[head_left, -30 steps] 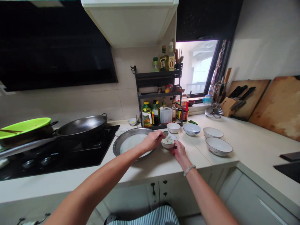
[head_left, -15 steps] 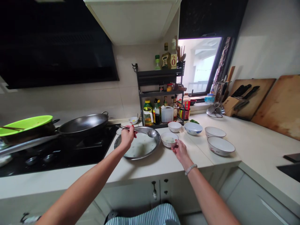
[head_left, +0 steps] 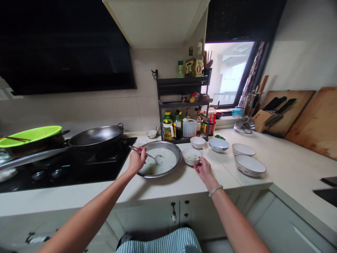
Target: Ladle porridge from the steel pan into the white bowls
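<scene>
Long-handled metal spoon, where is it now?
In the head view, left of centre, the spoon is in the left hand, its tip inside the round silver metal basin, left of the round white bowl at the right hand.

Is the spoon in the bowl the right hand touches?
No, the left hand holds the spoon with its round end in the metal basin.

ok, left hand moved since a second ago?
Yes, leftward. Against the black rack, the left hand has gone from in front of its left part to left of it, nearer the hob.
</scene>
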The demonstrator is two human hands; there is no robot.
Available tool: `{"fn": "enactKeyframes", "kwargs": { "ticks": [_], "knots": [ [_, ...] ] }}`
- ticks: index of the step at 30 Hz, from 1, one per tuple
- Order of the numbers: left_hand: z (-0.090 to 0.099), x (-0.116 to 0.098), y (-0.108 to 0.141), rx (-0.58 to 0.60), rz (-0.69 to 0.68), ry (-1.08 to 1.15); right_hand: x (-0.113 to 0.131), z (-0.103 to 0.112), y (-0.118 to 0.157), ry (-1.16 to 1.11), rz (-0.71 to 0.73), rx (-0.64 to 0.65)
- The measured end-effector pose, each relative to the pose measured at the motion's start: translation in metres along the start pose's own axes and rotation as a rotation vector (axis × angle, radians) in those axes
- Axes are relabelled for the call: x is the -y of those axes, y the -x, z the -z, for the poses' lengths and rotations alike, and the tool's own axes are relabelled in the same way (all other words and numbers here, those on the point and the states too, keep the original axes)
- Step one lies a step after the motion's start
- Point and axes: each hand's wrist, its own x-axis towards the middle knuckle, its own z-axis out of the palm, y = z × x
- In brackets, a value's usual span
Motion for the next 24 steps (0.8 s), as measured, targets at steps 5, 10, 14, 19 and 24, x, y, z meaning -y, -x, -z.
{"fn": "enactKeyframes", "kwargs": {
  "ticks": [5,10,14,19,24],
  "knots": [
    [0.002,0.001,-0.007,-0.120,0.090,0.005,0.000,-0.001,0.001,-0.007,0.002,-0.001],
    [0.004,0.007,-0.013,-0.160,0.118,0.054,0.000,-0.001,0.000,-0.010,-0.003,-0.007],
    [0.000,0.012,-0.017,-0.182,0.226,0.180,0.000,0.000,-0.001,-0.010,-0.004,-0.007],
    [-0.004,0.009,-0.019,-0.210,0.300,0.260,0.000,0.000,0.000,-0.007,-0.003,0.001],
    [-0.005,0.006,-0.021,-0.207,0.292,0.224,-0.001,0.001,0.000,-0.010,-0.002,0.005]
  ]
}}
